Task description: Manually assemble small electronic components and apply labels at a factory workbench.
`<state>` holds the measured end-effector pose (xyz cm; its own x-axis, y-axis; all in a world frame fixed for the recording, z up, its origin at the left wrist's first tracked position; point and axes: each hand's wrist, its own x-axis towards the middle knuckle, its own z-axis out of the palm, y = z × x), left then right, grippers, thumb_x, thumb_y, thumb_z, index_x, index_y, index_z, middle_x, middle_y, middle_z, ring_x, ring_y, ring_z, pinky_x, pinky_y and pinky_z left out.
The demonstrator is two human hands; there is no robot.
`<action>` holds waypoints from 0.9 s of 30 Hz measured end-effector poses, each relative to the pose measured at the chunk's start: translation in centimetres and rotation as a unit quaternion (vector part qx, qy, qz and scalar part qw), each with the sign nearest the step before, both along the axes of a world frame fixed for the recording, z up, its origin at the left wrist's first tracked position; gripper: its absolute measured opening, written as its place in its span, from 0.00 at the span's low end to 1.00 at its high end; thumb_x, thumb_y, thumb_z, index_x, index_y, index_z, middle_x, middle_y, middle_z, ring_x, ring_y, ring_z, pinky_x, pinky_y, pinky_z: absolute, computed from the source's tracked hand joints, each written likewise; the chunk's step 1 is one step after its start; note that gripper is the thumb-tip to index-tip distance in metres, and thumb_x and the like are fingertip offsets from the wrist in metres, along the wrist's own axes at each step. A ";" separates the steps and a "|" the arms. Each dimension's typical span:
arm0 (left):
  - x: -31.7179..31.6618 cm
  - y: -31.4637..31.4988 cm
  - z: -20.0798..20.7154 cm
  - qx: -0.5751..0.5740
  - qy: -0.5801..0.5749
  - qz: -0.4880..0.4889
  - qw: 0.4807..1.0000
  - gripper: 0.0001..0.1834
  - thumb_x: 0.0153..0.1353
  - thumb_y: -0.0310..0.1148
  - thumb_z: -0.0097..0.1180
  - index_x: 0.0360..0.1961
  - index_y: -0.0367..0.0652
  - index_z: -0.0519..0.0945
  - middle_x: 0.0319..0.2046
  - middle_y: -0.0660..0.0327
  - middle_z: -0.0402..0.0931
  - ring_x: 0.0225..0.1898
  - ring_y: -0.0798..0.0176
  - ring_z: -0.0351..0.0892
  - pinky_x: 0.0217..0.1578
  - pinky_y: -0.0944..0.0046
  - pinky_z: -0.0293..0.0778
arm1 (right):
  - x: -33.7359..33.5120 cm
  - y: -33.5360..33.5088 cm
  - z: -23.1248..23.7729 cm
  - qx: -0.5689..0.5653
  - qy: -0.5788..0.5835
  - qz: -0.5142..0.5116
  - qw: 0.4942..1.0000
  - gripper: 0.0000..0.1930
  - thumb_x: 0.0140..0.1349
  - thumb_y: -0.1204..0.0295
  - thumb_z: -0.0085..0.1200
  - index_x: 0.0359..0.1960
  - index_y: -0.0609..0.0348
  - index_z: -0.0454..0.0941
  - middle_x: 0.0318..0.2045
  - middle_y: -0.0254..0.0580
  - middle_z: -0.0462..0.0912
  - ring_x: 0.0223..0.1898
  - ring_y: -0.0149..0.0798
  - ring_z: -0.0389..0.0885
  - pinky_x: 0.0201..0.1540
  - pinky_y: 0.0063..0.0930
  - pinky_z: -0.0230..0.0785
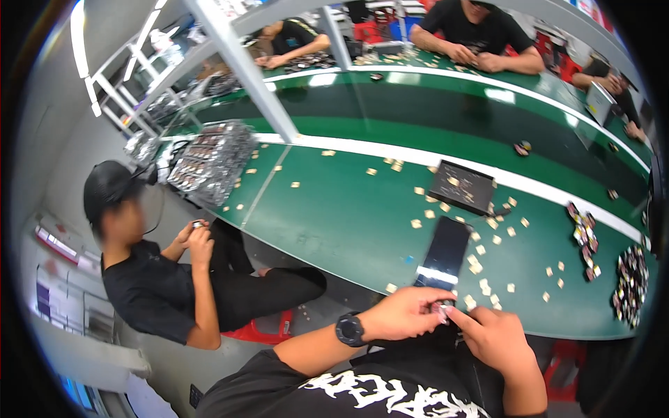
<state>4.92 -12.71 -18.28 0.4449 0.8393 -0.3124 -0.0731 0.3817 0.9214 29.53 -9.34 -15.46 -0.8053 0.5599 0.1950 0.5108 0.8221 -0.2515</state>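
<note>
Pinching the part (442, 311) in the left hand (401, 313), can't tell the grip of the right hand (498, 340)—brace it steady, work gently!

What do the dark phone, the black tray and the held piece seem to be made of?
Dark phone: likely glass-faced; glossy, mirroring light at its near end.
Black tray: perhaps plastic; smooth, dull walls.
Held piece: maybe metal or plastic; glints, too small to tell.

Through the head view, I am holding my left hand (404, 312) in a pinch, forearm (310, 350) slanting from the left; my right hand (499, 339) is pointing its index finger (467, 322) toward it.
</note>
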 end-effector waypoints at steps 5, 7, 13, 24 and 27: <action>-1.2 -0.3 1.8 -0.033 0.032 0.077 0.996 0.23 0.69 0.25 0.56 0.65 0.37 0.75 0.37 0.61 0.82 0.32 0.74 0.80 0.30 0.73 0.78 | -0.1 1.9 -0.2 -0.004 0.014 0.054 0.998 0.33 0.51 0.69 0.64 0.63 0.36 0.76 0.28 0.31 0.76 0.23 0.37 0.79 0.24 0.32 0.73; -1.4 -0.5 2.3 -0.017 0.055 0.099 0.993 0.22 0.68 0.23 0.57 0.63 0.35 0.76 0.35 0.59 0.82 0.30 0.74 0.80 0.29 0.73 0.77 | 0.3 2.1 -0.1 0.008 0.032 0.042 0.999 0.32 0.52 0.69 0.62 0.63 0.36 0.76 0.29 0.32 0.76 0.23 0.37 0.80 0.24 0.32 0.73; -1.8 0.1 3.0 -0.005 0.054 0.126 0.991 0.21 0.67 0.23 0.58 0.61 0.27 0.75 0.36 0.54 0.84 0.28 0.73 0.78 0.29 0.73 0.76 | 3.6 4.3 -1.1 0.041 0.087 -0.104 0.990 0.22 0.54 0.74 0.61 0.54 0.46 0.81 0.26 0.35 0.76 0.26 0.42 0.80 0.27 0.36 0.74; -2.7 -0.9 6.0 0.071 -0.016 0.124 0.990 0.31 0.63 0.17 0.47 0.69 0.32 0.68 0.36 0.59 0.77 0.35 0.70 0.80 0.39 0.68 0.80 | 12.4 10.9 -2.2 0.137 0.062 -0.381 0.912 0.15 0.64 0.73 0.61 0.52 0.58 0.81 0.41 0.46 0.81 0.32 0.45 0.80 0.34 0.34 0.72; -2.8 -1.3 6.4 0.089 -0.007 0.138 0.986 0.32 0.60 0.16 0.45 0.69 0.31 0.68 0.35 0.59 0.77 0.35 0.70 0.80 0.39 0.68 0.80 | 11.1 10.7 -2.4 0.125 0.058 -0.389 0.911 0.13 0.64 0.73 0.61 0.50 0.60 0.82 0.40 0.46 0.81 0.33 0.44 0.81 0.34 0.33 0.72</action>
<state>2.07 -13.98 -11.88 0.1959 0.9699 -0.1448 -0.1652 0.1782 0.9700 40.61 1.34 -17.83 -0.1500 0.8787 0.4531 0.9447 0.2626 -0.1965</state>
